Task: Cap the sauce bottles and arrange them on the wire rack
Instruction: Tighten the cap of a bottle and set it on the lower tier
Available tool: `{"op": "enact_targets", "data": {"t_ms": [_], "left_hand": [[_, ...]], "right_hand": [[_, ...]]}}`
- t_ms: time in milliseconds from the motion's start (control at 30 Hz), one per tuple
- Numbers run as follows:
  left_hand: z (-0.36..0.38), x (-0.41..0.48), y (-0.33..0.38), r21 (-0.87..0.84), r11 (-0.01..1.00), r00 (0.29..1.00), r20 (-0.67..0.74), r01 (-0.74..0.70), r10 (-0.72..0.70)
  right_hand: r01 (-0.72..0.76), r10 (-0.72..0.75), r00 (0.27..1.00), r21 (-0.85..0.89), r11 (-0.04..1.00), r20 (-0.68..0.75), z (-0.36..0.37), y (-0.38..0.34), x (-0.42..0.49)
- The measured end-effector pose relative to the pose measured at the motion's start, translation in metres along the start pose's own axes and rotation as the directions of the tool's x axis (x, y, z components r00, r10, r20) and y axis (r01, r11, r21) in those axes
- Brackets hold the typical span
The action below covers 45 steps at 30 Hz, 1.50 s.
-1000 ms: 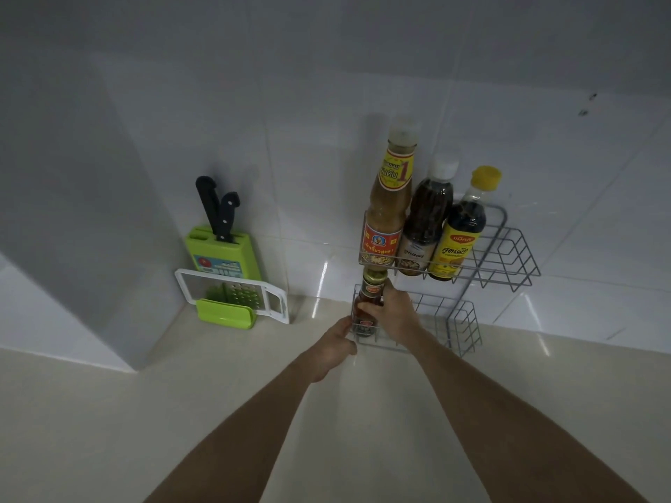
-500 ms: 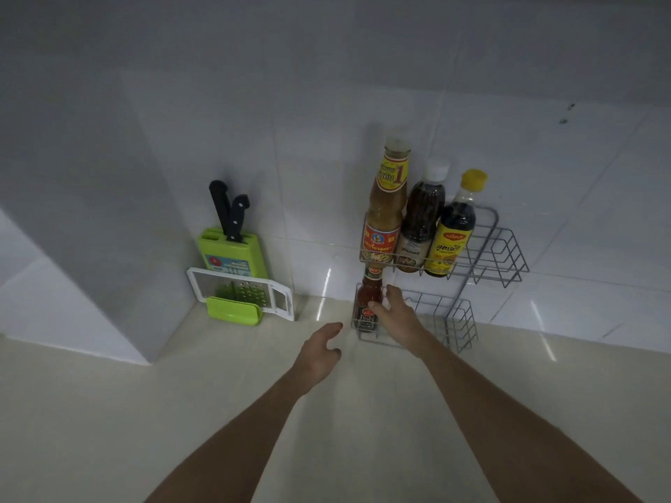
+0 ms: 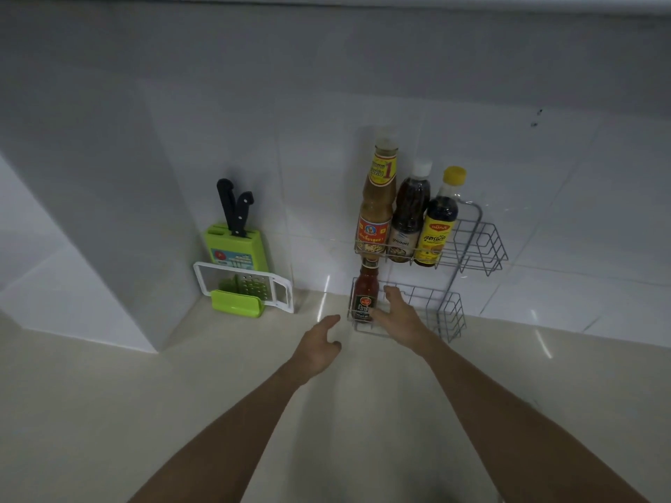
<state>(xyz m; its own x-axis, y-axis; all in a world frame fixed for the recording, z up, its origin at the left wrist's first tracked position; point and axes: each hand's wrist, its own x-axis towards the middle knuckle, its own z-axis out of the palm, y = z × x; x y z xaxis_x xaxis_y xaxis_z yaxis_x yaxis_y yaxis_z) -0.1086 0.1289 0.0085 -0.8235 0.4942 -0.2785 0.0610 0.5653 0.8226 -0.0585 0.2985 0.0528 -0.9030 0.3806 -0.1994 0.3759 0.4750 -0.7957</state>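
Note:
A two-tier wire rack (image 3: 478, 245) stands on the counter against the tiled wall. Its upper tier holds three capped bottles: a tall light-brown sauce bottle (image 3: 377, 208), a dark bottle with a white cap (image 3: 410, 208) and a dark bottle with a yellow cap (image 3: 441, 216). A small red sauce bottle (image 3: 366, 285) stands upright at the left end of the lower tier. My right hand (image 3: 397, 314) is beside it with fingers spread, the thumb just touching its label. My left hand (image 3: 319, 344) hovers open over the counter, left of the rack.
A green knife block (image 3: 236, 245) with two black-handled knives stands in the corner to the left, with a white slicer (image 3: 243, 285) leaning in front of it. A white wall column juts out at far left. The right halves of both rack tiers hold nothing.
My right hand has loosened from the red bottle, which now stands in the lower tier. My left hand has drawn back from the rack and opened.

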Motion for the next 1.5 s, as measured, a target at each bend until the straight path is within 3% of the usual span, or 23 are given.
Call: {"op": "enact_targets", "data": {"t_ms": [367,600,1000,1500], "left_hand": [[0.009,0.054,0.010,-0.092,0.992,0.994,0.077,0.087,-0.080],[0.014,0.076,0.006,-0.122,0.978,0.979,0.136,0.168,-0.151],[0.020,0.076,0.005,-0.142,0.977,0.971,0.205,0.157,-0.127],[0.019,0.073,-0.002,-0.115,0.976,0.966,0.204,0.186,-0.160]], "right_hand": [[-0.012,0.024,0.991,0.089,0.996,-0.135,0.001,-0.016,0.058],[-0.059,0.068,0.984,0.058,0.997,-0.164,0.000,-0.019,0.091],[0.134,-0.140,0.981,-0.051,0.990,-0.135,0.009,-0.002,0.071],[0.045,-0.042,0.997,0.048,0.998,-0.060,0.011,0.001,0.074]]}}
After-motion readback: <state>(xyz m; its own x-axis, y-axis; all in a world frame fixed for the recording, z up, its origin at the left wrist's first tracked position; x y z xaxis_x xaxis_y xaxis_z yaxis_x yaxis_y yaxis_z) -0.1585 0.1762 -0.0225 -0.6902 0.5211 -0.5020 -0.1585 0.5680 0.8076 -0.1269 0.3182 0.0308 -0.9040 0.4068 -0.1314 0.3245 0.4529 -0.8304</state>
